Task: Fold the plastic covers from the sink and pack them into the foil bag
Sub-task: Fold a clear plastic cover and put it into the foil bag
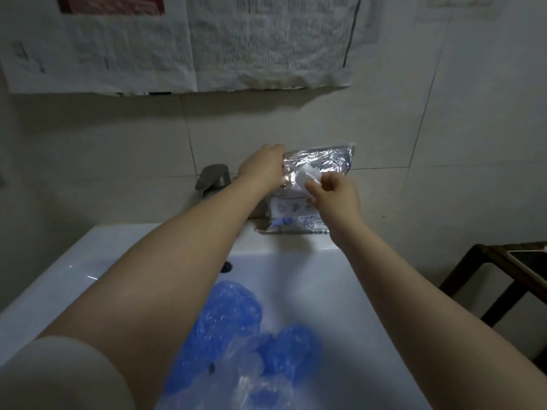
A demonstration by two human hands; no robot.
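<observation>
step: packing | I am pinching the bag (318,164) mouth open with my left hand (263,167) | my right hand (331,193) is pinching a folded cover (307,175) at that mouth | remaining covers (236,327) are lying in the sink (355,291) below both forearms, nearer me

Both arms outstretched, left hand (263,167) and right hand (336,193) fingers curled.

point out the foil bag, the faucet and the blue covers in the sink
foil bag (325,161): head view, on its crinkled silver top
faucet (213,176): head view, on its grey handle
blue covers (233,309): head view, on the upper blue one
</observation>
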